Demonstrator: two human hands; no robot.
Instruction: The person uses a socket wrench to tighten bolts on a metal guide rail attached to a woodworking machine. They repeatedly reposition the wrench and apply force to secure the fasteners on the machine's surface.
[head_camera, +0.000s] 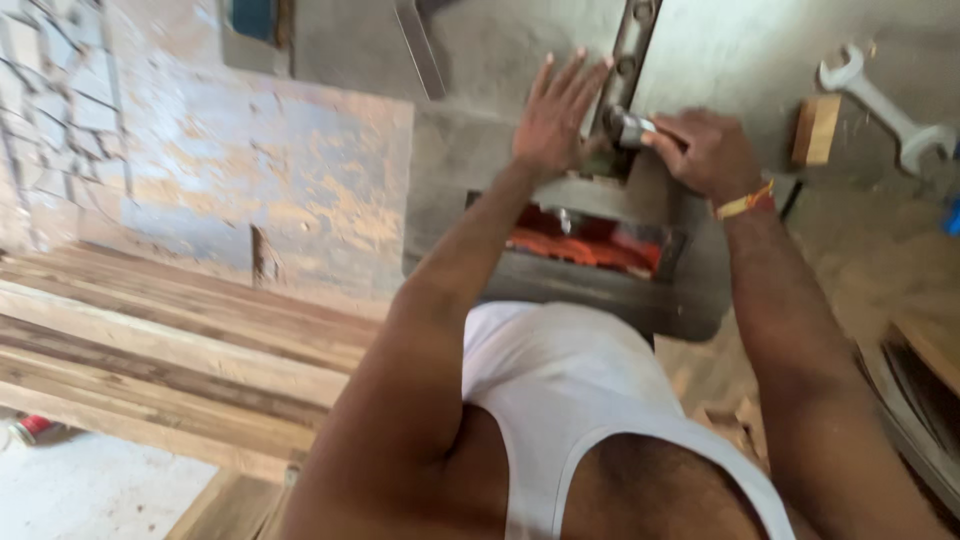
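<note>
Right hand (705, 150) grips blurred metal knob (628, 127) — left hand (555, 115) flat.

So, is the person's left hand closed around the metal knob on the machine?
No, the left hand lies flat with fingers spread on the machine, while the right hand grips the metal knob.

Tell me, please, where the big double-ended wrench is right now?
In the head view the wrench lies at the upper right, on the dusty machine surface, just right of a small wooden block and beyond the right hand.
</note>
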